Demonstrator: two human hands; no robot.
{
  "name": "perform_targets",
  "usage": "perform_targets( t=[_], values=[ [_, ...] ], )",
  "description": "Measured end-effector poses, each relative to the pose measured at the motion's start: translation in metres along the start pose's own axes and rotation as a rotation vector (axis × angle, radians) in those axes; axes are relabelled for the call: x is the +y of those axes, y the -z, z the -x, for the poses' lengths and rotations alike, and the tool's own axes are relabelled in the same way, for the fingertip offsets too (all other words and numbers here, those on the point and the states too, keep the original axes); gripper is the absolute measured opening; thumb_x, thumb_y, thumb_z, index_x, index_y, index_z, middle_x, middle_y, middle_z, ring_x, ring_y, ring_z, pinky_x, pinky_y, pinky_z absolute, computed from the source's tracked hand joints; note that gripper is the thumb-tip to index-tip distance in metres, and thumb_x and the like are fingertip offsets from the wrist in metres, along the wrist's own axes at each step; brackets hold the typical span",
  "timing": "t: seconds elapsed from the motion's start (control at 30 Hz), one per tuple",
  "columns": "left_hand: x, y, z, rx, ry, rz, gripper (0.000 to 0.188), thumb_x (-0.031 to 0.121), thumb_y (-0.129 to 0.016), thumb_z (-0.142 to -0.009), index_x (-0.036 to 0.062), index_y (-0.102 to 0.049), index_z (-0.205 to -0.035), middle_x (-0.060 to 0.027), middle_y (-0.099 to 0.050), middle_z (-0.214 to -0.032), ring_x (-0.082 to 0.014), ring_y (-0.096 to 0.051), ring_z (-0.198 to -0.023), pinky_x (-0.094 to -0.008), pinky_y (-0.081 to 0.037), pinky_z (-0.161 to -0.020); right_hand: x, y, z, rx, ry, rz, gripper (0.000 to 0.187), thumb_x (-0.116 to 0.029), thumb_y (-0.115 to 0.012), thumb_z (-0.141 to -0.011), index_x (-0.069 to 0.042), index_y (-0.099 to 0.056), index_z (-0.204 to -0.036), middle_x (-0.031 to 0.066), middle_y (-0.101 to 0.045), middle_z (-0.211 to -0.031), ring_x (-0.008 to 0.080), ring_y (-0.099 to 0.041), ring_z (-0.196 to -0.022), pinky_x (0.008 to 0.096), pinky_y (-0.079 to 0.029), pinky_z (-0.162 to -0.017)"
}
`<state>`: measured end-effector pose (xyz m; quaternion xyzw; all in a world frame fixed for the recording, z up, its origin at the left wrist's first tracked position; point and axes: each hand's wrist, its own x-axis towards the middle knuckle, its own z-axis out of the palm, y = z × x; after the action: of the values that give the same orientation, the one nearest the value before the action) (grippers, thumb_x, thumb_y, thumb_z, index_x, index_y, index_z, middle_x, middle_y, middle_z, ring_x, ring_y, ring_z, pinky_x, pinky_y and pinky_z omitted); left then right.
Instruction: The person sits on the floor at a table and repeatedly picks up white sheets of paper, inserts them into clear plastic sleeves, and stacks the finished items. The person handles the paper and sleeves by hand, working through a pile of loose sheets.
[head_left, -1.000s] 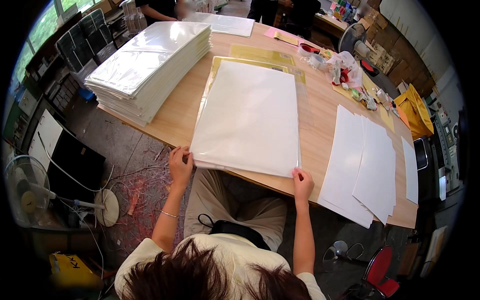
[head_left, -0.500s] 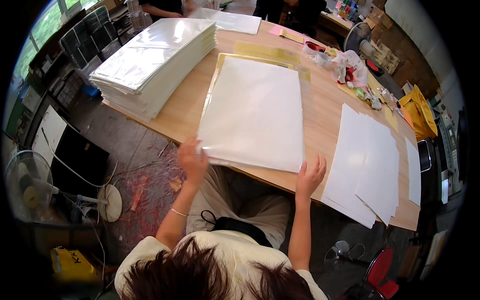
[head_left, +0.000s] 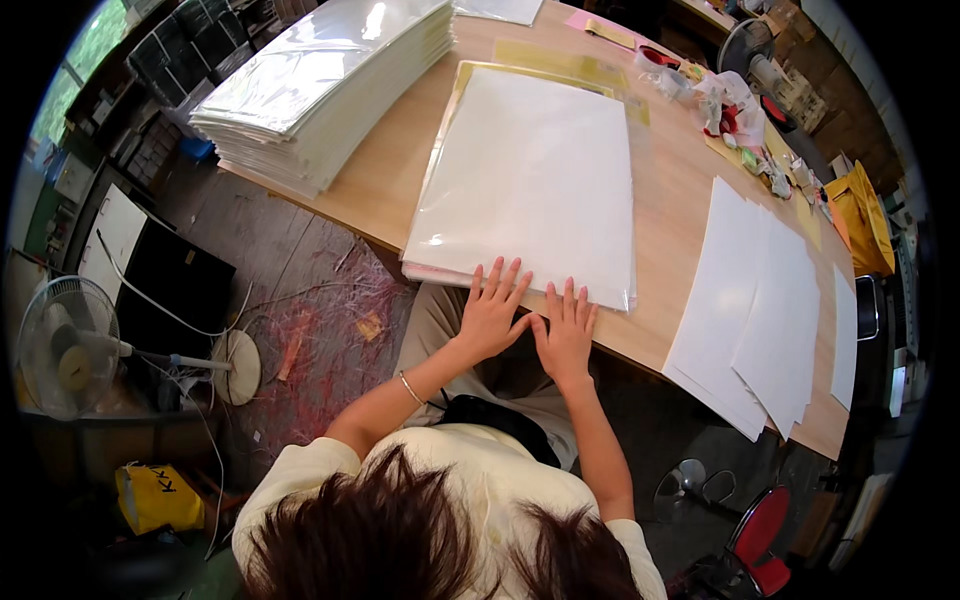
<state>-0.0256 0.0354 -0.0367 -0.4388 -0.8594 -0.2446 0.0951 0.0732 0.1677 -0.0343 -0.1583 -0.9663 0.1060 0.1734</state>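
Observation:
A stack of white sheets in clear plastic sleeves [head_left: 535, 180] lies on the wooden table in front of me, its near edge at the table's edge. My left hand [head_left: 492, 312] rests with spread fingers on the near edge of the top sleeve. Close beside it, my right hand [head_left: 566, 335] lays its outstretched fingers on the same edge. The thumbs nearly meet. Neither hand grips anything. Under the stack's far end shows a yellowish transparent strip [head_left: 560, 62].
A tall pile of glossy sleeved sheets [head_left: 320, 85] stands at the left. Loose white sheets [head_left: 745, 300] overhang the table's right front edge. Tape rolls and small clutter [head_left: 735, 115] lie at the far right. A fan [head_left: 70, 350] stands at left, a red chair [head_left: 760, 530] lower right.
Both hands have moved inward from the near corners of the stack and now lie flat, side by side, on its near edge. The view has shifted, so the table appears higher.

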Motion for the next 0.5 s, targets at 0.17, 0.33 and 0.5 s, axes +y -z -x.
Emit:
perform_targets(
  t=[0.17,0.33,0.5],
  values=[
    [-0.032,0.011,-0.005,0.045,0.142,-0.104,0.061,0.042,-0.052,-0.088,0.0105,-0.038,-0.138,-0.016,-0.032,-0.145,-0.031,-0.025,-0.136,-0.0484,-0.012,-0.112,0.02,0.0,-0.005,-0.073,-0.111,0.084,0.055,-0.044,-0.044,-0.093,-0.012,-0.041,-0.137,0.0169,-0.026,-0.147,0.0412,-0.022,-0.134,0.0553,-0.013,-0.109],
    [-0.098,0.029,0.01,0.113,0.324,-0.133,0.064,0.044,-0.05,-0.088,0.0098,-0.035,-0.14,-0.0162,-0.03,-0.146,-0.0338,-0.024,-0.137,-0.049,-0.011,-0.112,0.044,0.007,-0.002,0.049,-0.269,0.083,0.056,-0.044,-0.045,-0.092,-0.011,-0.04,-0.138,0.0189,-0.025,-0.147,0.0404,-0.021,-0.135,0.0574,-0.012,-0.108],
    [-0.091,0.037,0.015,0.088,0.322,-0.332,0.067,0.046,-0.05,-0.087,0.007,-0.034,-0.14,-0.0162,-0.027,-0.148,-0.0345,-0.02,-0.138,-0.0529,-0.007,-0.111,0.051,0.019,-0.005,-0.025,-0.19,0.23,0.059,-0.044,-0.045,-0.092,-0.012,-0.035,-0.14,0.0192,-0.024,-0.148,0.0417,-0.019,-0.136,0.0618,-0.011,-0.107]
  ],
)
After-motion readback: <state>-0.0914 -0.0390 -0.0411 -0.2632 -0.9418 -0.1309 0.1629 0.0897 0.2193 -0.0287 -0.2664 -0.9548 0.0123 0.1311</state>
